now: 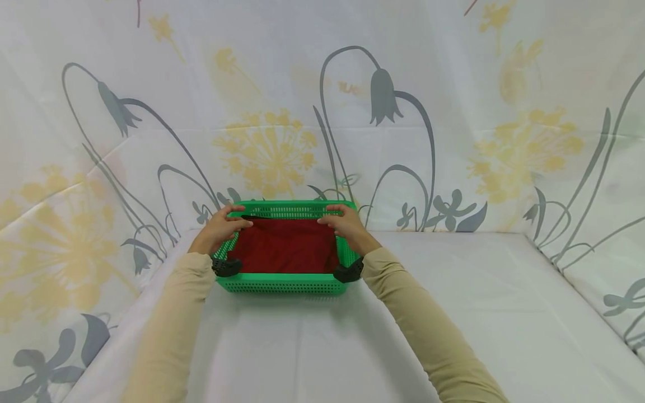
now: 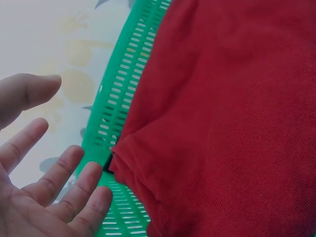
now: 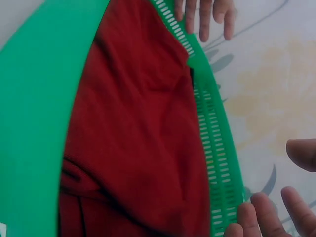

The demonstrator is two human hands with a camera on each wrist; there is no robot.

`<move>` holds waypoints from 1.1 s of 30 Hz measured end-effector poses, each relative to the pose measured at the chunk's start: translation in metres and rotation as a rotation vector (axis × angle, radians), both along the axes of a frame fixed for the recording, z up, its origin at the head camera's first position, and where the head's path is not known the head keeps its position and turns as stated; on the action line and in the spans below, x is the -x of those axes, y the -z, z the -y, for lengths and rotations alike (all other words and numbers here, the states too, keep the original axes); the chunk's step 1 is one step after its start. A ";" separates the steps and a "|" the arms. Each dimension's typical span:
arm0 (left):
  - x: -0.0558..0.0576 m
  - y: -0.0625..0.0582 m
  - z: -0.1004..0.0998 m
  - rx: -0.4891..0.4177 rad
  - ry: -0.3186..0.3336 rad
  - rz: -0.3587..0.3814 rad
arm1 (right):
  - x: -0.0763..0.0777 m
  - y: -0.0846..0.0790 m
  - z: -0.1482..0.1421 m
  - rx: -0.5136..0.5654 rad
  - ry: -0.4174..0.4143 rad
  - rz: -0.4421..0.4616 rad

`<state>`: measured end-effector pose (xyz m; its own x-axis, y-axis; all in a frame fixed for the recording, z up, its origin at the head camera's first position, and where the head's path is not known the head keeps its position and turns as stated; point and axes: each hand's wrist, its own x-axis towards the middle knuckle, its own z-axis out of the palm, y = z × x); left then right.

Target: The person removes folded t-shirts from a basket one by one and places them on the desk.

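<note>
Red cloth (image 1: 284, 246) lies bunched inside the green basket (image 1: 282, 284), no hold yet taken, as my left hand (image 1: 218, 227) and right hand (image 1: 353, 226) hover empty, fingers apart, at its ends.

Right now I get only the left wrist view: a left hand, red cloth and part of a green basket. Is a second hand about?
Observer: Yes, the head view shows a right hand by the opposite end of the green basket.
Visitor: Is it clutching the red cloth?
Observer: No, in the right wrist view its thumb and fingers are apart, with no cloth between them.
Visitor: And what's the person wearing?
Observer: The head view shows long beige sleeves.
</note>
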<state>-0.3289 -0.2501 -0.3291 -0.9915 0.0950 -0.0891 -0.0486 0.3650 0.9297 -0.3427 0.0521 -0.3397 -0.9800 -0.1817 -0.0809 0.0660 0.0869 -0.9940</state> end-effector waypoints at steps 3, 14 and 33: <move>0.001 0.001 0.001 -0.008 0.003 0.010 | 0.003 0.003 0.002 -0.023 0.012 0.003; 0.001 0.005 0.003 -0.027 -0.011 0.054 | 0.010 0.009 0.003 -0.119 0.031 0.004; 0.008 0.014 0.000 0.039 -0.031 0.143 | 0.015 0.020 0.007 -0.199 -0.064 0.099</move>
<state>-0.3369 -0.2505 -0.3431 -0.9709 0.0586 -0.2322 -0.1909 0.3966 0.8979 -0.3576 0.0451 -0.3596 -0.9525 -0.2139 -0.2169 0.1507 0.2879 -0.9457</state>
